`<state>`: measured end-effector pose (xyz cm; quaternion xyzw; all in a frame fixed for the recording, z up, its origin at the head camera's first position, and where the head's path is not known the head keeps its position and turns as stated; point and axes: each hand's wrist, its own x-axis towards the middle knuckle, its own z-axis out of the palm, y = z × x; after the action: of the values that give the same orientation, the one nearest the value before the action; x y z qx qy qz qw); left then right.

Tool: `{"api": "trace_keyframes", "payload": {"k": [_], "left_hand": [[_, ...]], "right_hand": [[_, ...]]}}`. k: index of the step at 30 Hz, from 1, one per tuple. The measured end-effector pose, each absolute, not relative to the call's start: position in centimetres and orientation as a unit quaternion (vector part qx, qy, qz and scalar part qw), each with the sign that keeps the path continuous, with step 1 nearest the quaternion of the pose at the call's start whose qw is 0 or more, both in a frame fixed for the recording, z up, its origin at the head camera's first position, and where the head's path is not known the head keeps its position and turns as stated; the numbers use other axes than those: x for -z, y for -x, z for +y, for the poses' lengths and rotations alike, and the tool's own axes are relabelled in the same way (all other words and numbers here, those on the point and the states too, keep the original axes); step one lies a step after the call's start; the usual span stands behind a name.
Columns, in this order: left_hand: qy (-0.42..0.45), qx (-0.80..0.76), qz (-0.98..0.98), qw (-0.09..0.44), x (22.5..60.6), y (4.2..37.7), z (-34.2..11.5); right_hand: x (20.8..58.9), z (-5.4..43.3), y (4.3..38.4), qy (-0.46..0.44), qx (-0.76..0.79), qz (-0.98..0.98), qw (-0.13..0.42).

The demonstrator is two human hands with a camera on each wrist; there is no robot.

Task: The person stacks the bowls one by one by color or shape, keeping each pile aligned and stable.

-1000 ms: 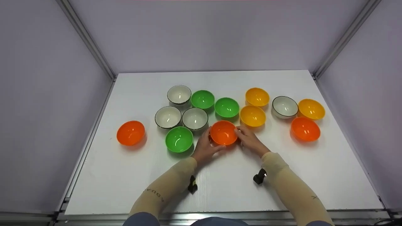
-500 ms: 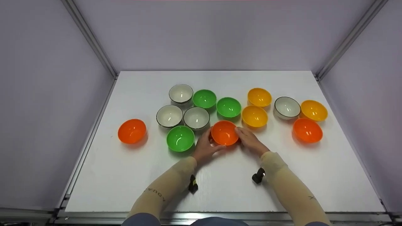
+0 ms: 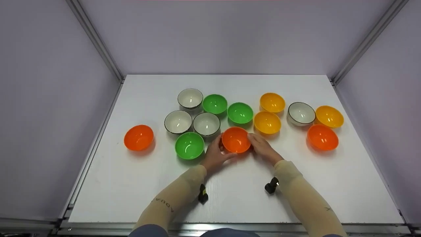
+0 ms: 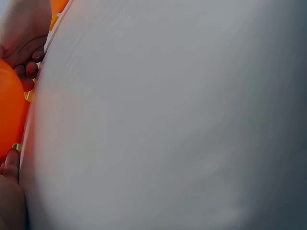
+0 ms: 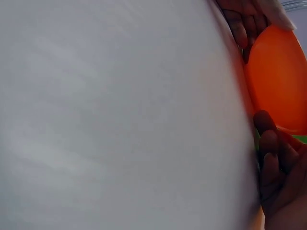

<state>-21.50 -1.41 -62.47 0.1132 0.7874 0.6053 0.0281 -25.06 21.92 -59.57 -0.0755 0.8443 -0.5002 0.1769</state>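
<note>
An orange bowl (image 3: 236, 140) stands upright at the middle of the white table, held between both hands. My left hand (image 3: 215, 155) grips its left side, fingers along the wall and thumb near the front. From the right, my right hand (image 3: 263, 148) holds it with the thumb at the rim; in the right wrist view its fingers (image 5: 269, 143) curl against the bowl (image 5: 278, 81). Close behind are a green bowl (image 3: 240, 113), a yellow bowl (image 3: 267, 122) and a white dark-rimmed bowl (image 3: 206, 124). Another green bowl (image 3: 189, 145) stands left of my left hand.
A second orange bowl (image 3: 138, 137) stands alone at the left. Rightward are a third orange bowl (image 3: 322, 137), a white bowl (image 3: 301, 113) and a yellow bowl (image 3: 329, 116). More white, green and yellow bowls stand farther back. Grey walls (image 3: 210, 36) enclose the table's back and sides.
The head view shifts slightly, moving the whole scene a little to the right in it. Both hands stay on the orange bowl, and the bowls keep their places.
</note>
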Motion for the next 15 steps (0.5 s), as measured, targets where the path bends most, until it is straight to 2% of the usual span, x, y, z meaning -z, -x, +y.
{"api": "trace_keyframes", "payload": {"k": [7,15], "left_hand": [[-0.103,-0.609,0.786,0.035,62.3,21.2,-1.3],[-0.085,-0.610,0.785,0.060,61.8,21.0,-1.5]], "right_hand": [[58.8,22.8,24.4,0.091,0.513,0.836,0.172],[55.5,25.8,23.6,0.079,0.520,0.833,0.169]]}}
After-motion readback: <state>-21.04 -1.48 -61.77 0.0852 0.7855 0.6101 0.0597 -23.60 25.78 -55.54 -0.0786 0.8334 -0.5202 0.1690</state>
